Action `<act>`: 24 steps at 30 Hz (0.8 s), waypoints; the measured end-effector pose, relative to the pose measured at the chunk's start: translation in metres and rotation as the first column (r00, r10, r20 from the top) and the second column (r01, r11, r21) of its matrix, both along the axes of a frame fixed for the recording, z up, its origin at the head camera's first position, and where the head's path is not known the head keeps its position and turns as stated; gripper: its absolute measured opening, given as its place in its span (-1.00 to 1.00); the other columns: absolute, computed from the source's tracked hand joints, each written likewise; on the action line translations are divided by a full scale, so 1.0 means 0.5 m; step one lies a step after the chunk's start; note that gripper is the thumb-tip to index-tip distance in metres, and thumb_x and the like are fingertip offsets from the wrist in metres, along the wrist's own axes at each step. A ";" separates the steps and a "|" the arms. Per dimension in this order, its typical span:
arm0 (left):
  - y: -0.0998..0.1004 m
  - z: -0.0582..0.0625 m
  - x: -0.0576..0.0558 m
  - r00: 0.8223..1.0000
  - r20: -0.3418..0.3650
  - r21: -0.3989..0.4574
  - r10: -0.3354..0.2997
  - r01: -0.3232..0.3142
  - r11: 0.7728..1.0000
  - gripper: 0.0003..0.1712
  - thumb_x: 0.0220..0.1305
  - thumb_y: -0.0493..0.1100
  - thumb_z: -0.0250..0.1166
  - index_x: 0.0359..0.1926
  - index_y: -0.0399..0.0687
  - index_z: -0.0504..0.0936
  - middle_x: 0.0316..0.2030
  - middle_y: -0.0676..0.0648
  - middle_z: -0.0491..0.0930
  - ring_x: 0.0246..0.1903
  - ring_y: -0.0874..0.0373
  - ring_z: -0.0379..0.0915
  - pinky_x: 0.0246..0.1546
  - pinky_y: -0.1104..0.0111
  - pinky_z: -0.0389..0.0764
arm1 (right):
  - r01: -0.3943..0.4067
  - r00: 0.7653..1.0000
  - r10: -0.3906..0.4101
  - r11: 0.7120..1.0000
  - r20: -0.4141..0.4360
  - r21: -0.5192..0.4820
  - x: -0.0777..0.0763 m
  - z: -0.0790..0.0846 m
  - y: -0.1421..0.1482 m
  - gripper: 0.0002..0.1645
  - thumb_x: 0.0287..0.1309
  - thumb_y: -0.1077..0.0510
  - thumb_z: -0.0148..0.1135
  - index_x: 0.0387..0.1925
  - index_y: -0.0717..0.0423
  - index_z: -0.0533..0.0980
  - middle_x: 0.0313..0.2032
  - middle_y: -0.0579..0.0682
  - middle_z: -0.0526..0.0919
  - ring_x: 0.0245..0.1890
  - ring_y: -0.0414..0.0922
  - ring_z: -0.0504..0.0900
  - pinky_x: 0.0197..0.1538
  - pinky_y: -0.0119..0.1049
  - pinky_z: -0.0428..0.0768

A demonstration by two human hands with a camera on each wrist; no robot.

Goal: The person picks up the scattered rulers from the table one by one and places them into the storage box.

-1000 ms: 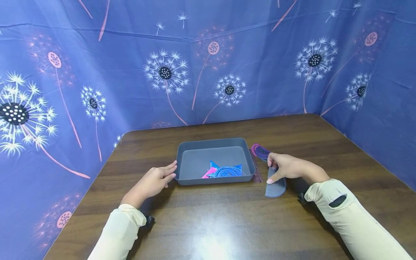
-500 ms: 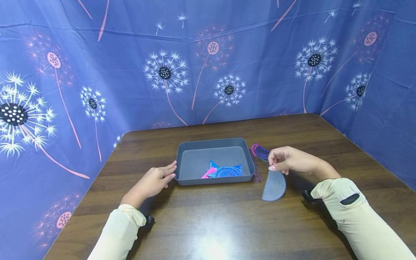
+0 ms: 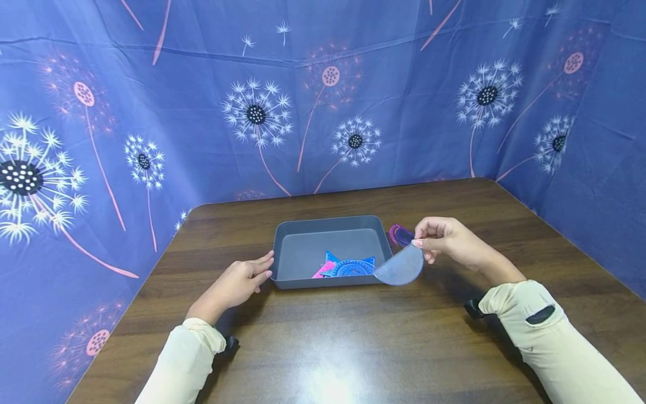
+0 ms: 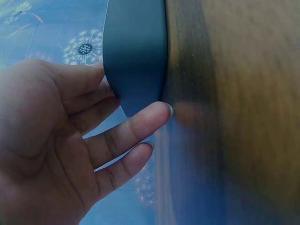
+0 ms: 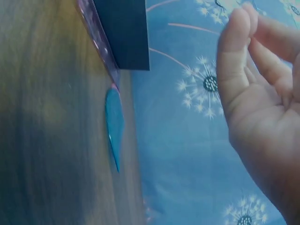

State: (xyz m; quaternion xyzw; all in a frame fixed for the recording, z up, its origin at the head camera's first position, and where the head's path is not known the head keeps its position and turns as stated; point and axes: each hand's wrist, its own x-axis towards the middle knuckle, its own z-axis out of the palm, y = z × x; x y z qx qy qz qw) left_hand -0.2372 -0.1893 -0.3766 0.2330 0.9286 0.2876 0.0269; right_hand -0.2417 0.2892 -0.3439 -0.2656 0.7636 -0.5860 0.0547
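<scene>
My right hand (image 3: 449, 242) pinches a clear greyish half-round protractor (image 3: 404, 266) by one corner, between thumb and fingers. The protractor hangs tilted, its far tip over the front right corner of a grey rectangular tray (image 3: 298, 283). In the right wrist view the thumb and fingertips meet, but the protractor does not show. My left hand (image 3: 239, 286) rests its fingertips against the tray's left wall, fingers fairly straight, also in the left wrist view. Inside the tray lie a blue protractor (image 3: 351, 267), a pink piece (image 3: 324, 269) and pointed blue pieces (image 3: 330, 258), partly overlapping.
A pink and purple protractor (image 3: 400, 234) lies on the wooden table (image 3: 282, 348) between the tray and my right hand. A purplish clear strip (image 5: 98, 40) lies along the tray's right side. Blue dandelion-patterned cloth (image 3: 303, 140) hangs behind the table.
My right hand has lifted the clear protractor off the table and swung it up and left toward the tray. The left hand and the tray have stayed in place.
</scene>
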 end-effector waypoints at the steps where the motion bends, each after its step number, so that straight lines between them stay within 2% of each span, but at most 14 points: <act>1: 0.000 0.000 0.000 1.000 0.001 -0.001 0.001 -0.001 1.000 -0.50 0.49 -0.13 0.15 0.35 -0.24 0.43 0.43 -0.07 0.27 -0.57 0.21 0.56 -0.62 0.34 0.41 | 0.028 1.000 -0.028 0.999 -0.004 -0.020 0.001 -0.001 -0.005 -0.93 0.31 0.41 0.15 -0.31 0.26 0.48 -0.51 -0.02 0.56 -0.56 -0.20 0.58 -0.48 -0.23 0.65; 5: 0.000 -0.001 0.001 1.000 0.001 -0.004 0.003 -0.003 1.000 -0.50 0.49 -0.12 0.15 0.35 -0.23 0.44 0.43 -0.06 0.27 -0.58 0.21 0.55 -0.62 0.35 0.41 | 0.139 0.990 -0.139 0.987 0.009 -0.079 0.005 -0.004 -0.029 -0.95 0.30 0.41 0.18 -0.31 0.30 0.48 -0.47 0.01 0.58 -0.54 -0.16 0.63 -0.43 -0.24 0.68; 10: 0.000 -0.001 0.000 1.000 0.000 -0.005 0.003 -0.003 1.000 -0.50 0.49 -0.13 0.16 0.35 -0.23 0.44 0.43 -0.06 0.27 -0.58 0.21 0.55 -0.61 0.35 0.41 | 0.233 0.972 -0.230 0.970 0.040 -0.072 0.009 -0.008 -0.055 -0.82 0.28 0.37 0.24 -0.26 0.44 0.41 -0.46 0.02 0.59 -0.52 -0.15 0.65 -0.39 -0.25 0.69; 16: 0.002 0.002 0.001 1.000 -0.010 -0.008 0.000 0.000 1.000 -0.50 0.49 -0.14 0.15 0.35 -0.24 0.44 0.43 -0.08 0.28 -0.58 0.21 0.55 -0.62 0.35 0.41 | 0.237 0.971 -0.235 0.971 0.033 -0.039 0.010 -0.014 -0.075 -0.79 0.26 0.39 0.24 -0.25 0.49 0.39 -0.42 0.13 0.58 -0.50 -0.15 0.66 -0.36 -0.23 0.71; 19: 0.001 0.003 0.002 1.000 -0.005 -0.008 0.000 0.000 1.000 -0.50 0.49 -0.14 0.15 0.35 -0.24 0.44 0.43 -0.08 0.27 -0.58 0.20 0.55 -0.62 0.35 0.41 | 0.220 0.975 -0.220 0.975 0.033 -0.013 0.007 -0.020 -0.079 -0.79 0.25 0.40 0.25 -0.23 0.51 0.40 -0.37 0.28 0.54 -0.48 -0.14 0.66 -0.34 -0.18 0.72; 21: 0.001 0.002 0.002 1.000 -0.004 -0.006 -0.001 0.001 1.000 -0.50 0.49 -0.14 0.15 0.35 -0.24 0.44 0.43 -0.09 0.27 -0.58 0.20 0.55 -0.62 0.35 0.41 | 0.218 0.975 -0.218 0.976 0.037 -0.002 0.006 -0.023 -0.083 -0.82 0.25 0.40 0.25 -0.24 0.47 0.42 -0.35 0.34 0.53 -0.48 -0.13 0.66 -0.34 -0.17 0.71; 24: 0.000 0.002 0.001 1.000 -0.005 -0.006 -0.002 0.002 1.000 -0.50 0.49 -0.13 0.15 0.35 -0.24 0.44 0.43 -0.08 0.27 -0.58 0.21 0.55 -0.62 0.35 0.42 | 0.218 0.976 -0.218 0.975 -0.004 0.050 0.004 -0.030 -0.087 -0.87 0.24 0.40 0.26 -0.24 0.41 0.47 -0.35 0.36 0.56 -0.50 -0.11 0.65 -0.38 -0.20 0.70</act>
